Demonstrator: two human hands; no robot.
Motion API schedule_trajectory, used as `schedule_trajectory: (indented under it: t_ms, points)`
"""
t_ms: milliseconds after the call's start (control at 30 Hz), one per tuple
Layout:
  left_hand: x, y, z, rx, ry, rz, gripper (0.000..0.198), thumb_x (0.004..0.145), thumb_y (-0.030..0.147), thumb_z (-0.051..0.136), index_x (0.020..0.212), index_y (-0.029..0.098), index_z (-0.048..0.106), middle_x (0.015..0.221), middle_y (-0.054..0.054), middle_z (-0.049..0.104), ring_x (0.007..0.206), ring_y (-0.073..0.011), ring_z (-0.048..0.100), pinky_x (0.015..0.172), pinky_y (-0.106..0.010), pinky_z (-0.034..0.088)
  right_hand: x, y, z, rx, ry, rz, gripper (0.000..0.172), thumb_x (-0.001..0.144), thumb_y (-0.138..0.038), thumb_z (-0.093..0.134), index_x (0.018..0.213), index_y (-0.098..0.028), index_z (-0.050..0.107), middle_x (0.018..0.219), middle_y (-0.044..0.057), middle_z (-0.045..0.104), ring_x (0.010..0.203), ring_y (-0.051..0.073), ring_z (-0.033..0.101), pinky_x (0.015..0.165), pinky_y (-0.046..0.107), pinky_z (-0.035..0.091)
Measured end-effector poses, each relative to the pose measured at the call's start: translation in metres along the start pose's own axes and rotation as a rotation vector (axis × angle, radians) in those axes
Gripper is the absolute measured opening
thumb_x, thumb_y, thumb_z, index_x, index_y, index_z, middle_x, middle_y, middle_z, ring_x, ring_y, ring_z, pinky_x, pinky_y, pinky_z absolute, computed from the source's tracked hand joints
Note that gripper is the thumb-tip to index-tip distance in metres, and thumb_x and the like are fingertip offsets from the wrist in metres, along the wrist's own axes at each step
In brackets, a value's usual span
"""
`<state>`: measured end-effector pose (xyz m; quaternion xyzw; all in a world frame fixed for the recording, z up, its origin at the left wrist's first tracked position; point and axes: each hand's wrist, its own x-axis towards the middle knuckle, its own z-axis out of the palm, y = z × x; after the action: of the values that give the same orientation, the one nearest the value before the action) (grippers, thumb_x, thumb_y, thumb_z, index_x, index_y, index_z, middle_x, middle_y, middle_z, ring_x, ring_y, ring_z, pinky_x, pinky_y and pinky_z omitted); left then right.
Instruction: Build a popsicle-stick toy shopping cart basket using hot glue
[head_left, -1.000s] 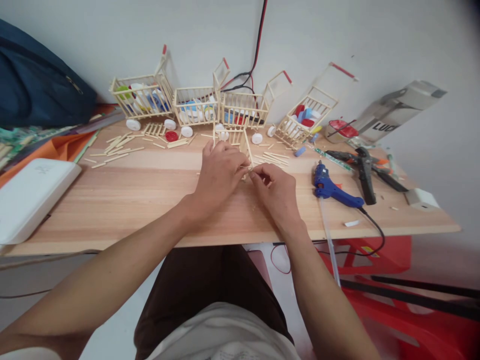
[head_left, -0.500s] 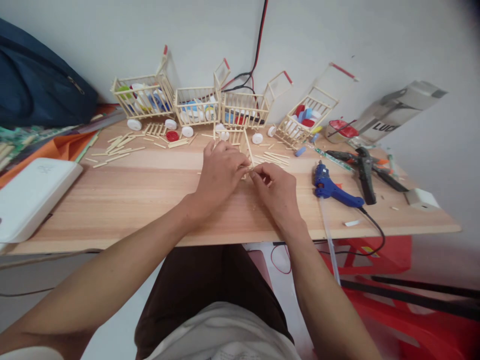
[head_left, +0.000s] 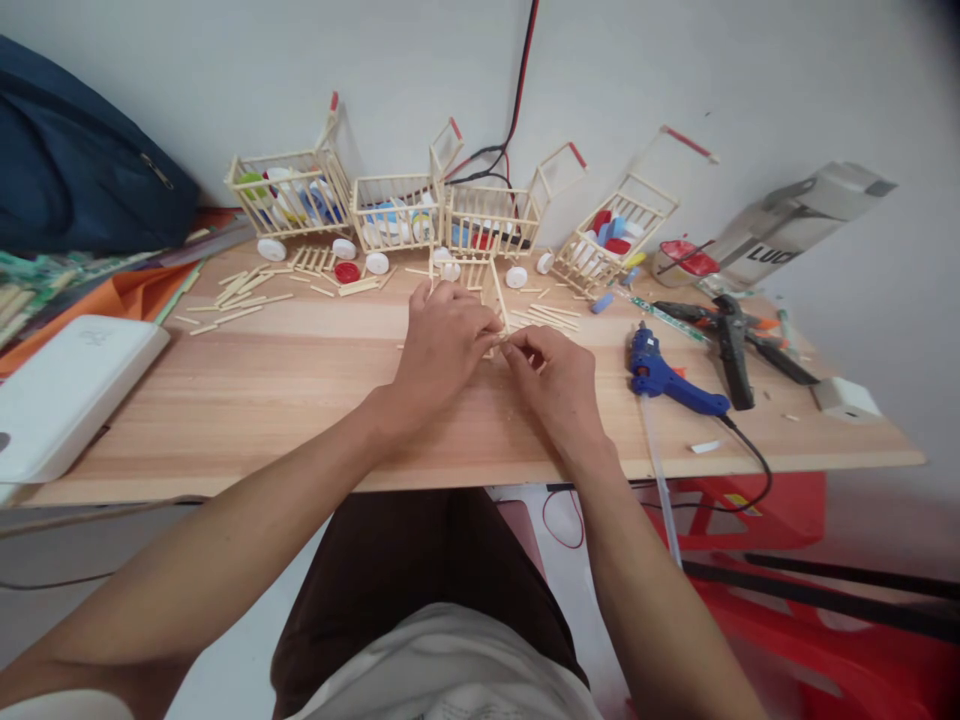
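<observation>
At the middle of the wooden table, a small frame of thin wooden sticks [head_left: 491,290] stands partly hidden behind my fingers. My left hand [head_left: 450,335] is closed over its near left part, thumb and fingers pinching at the lower right corner. From the right, my right hand [head_left: 553,375] meets the same corner with thumb and forefinger pinched together. The fingertips of both hands almost touch there. Whatever small piece lies between them is too covered to make out apart from the frame.
Several miniature stick shopping carts [head_left: 394,210] line the wall, holding coloured caps. Loose sticks [head_left: 240,300] lie left and right of the frame. A blue glue gun [head_left: 664,375], black pliers-like tools [head_left: 731,350] and a white adapter [head_left: 847,398] are at right; a white power bank [head_left: 71,395] is at left.
The view has shifted very slightly. Both hands keep the same grip at the frame's corner, with no other visible movement.
</observation>
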<state>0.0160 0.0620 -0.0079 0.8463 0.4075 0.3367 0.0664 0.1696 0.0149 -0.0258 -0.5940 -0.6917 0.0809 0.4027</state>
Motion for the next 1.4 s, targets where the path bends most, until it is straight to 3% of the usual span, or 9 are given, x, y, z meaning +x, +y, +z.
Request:
schedule_trajectory:
  t_ms: [167, 300, 600, 733, 833, 900, 1033, 1133, 1400]
  points:
    - [0.000, -0.006, -0.003, 0.021, -0.025, 0.047, 0.016, 0.089, 0.036, 0.062, 0.094, 0.026, 0.073, 0.099, -0.004, 0.073, 0.115, -0.0278, 0.052, 0.108, -0.053, 0.023, 0.000, 0.000, -0.001, 0.000, -0.013, 0.003, 0.015, 0.085, -0.019, 0.055, 0.072, -0.021, 0.062, 0.071, 0.001, 0.063, 0.067, 0.016, 0.053, 0.065, 0.029, 0.039]
    - [0.000, -0.013, -0.013, 0.055, -0.032, 0.030, 0.037, 0.082, 0.047, 0.068, 0.112, 0.026, 0.067, 0.113, -0.008, 0.069, 0.123, -0.0309, 0.046, 0.112, -0.057, 0.015, -0.001, 0.001, -0.002, -0.001, -0.016, 0.003, 0.014, 0.085, -0.019, 0.054, 0.074, -0.021, 0.063, 0.072, 0.001, 0.064, 0.067, 0.016, 0.053, 0.065, 0.029, 0.039]
    - [0.010, -0.016, -0.025, 0.124, -0.221, 0.093, 0.022, 0.081, 0.034, 0.067, 0.100, 0.024, 0.066, 0.094, -0.005, 0.069, 0.118, -0.0309, 0.048, 0.110, -0.068, 0.009, 0.000, 0.001, -0.002, 0.013, -0.023, -0.006, 0.013, 0.084, -0.017, 0.055, 0.075, -0.021, 0.063, 0.072, 0.000, 0.063, 0.068, 0.016, 0.053, 0.066, 0.029, 0.038]
    - [0.003, -0.003, -0.035, 0.156, -0.153, 0.135, 0.028, 0.081, 0.031, 0.067, 0.108, 0.021, 0.063, 0.097, -0.006, 0.068, 0.114, -0.0296, 0.050, 0.109, -0.057, 0.026, 0.001, 0.002, -0.001, 0.026, -0.014, -0.011, 0.012, 0.083, -0.016, 0.056, 0.075, -0.021, 0.064, 0.073, 0.000, 0.064, 0.068, 0.016, 0.054, 0.066, 0.028, 0.039]
    - [-0.019, 0.015, -0.040, 0.171, -0.033, 0.078, 0.024, 0.087, 0.024, 0.060, 0.110, 0.018, 0.060, 0.101, -0.009, 0.066, 0.102, -0.0266, 0.055, 0.093, -0.042, 0.042, 0.001, 0.003, -0.001, 0.028, -0.013, 0.007, 0.012, 0.083, -0.017, 0.056, 0.074, -0.021, 0.063, 0.072, 0.001, 0.064, 0.068, 0.016, 0.054, 0.066, 0.029, 0.039]
    - [-0.037, 0.025, -0.038, 0.179, -0.024, 0.032, 0.016, 0.092, 0.021, 0.051, 0.103, 0.017, 0.062, 0.097, -0.009, 0.066, 0.096, -0.0243, 0.057, 0.086, -0.036, 0.044, 0.001, 0.003, 0.000, 0.027, -0.009, 0.016, 0.012, 0.082, -0.017, 0.056, 0.073, -0.021, 0.063, 0.071, 0.001, 0.064, 0.067, 0.017, 0.054, 0.065, 0.029, 0.039]
    - [-0.059, 0.031, -0.021, 0.214, -0.150, -0.075, 0.020, 0.094, 0.022, 0.049, 0.104, 0.020, 0.066, 0.096, -0.006, 0.068, 0.092, -0.0220, 0.062, 0.072, -0.030, 0.045, 0.001, 0.003, 0.003, 0.054, -0.013, 0.003, 0.011, 0.083, -0.020, 0.055, 0.076, -0.021, 0.064, 0.072, 0.001, 0.065, 0.068, 0.017, 0.056, 0.066, 0.029, 0.040]
    - [-0.058, 0.028, -0.012, 0.282, -0.187, -0.131, 0.021, 0.094, 0.022, 0.049, 0.105, 0.021, 0.068, 0.097, -0.006, 0.069, 0.094, -0.0230, 0.063, 0.067, -0.030, 0.043, 0.002, 0.002, 0.005, 0.077, -0.017, -0.012, 0.011, 0.084, -0.021, 0.056, 0.078, -0.021, 0.064, 0.074, 0.001, 0.066, 0.069, 0.017, 0.058, 0.068, 0.029, 0.041]
    - [-0.055, 0.021, -0.009, 0.230, -0.095, -0.137, 0.023, 0.091, 0.025, 0.054, 0.110, 0.023, 0.067, 0.098, -0.006, 0.072, 0.093, -0.0229, 0.066, 0.071, -0.030, 0.044, 0.009, -0.004, 0.005, 0.080, -0.022, -0.092, 0.012, 0.085, -0.023, 0.055, 0.077, -0.021, 0.063, 0.076, 0.002, 0.067, 0.071, 0.017, 0.059, 0.072, 0.030, 0.042]
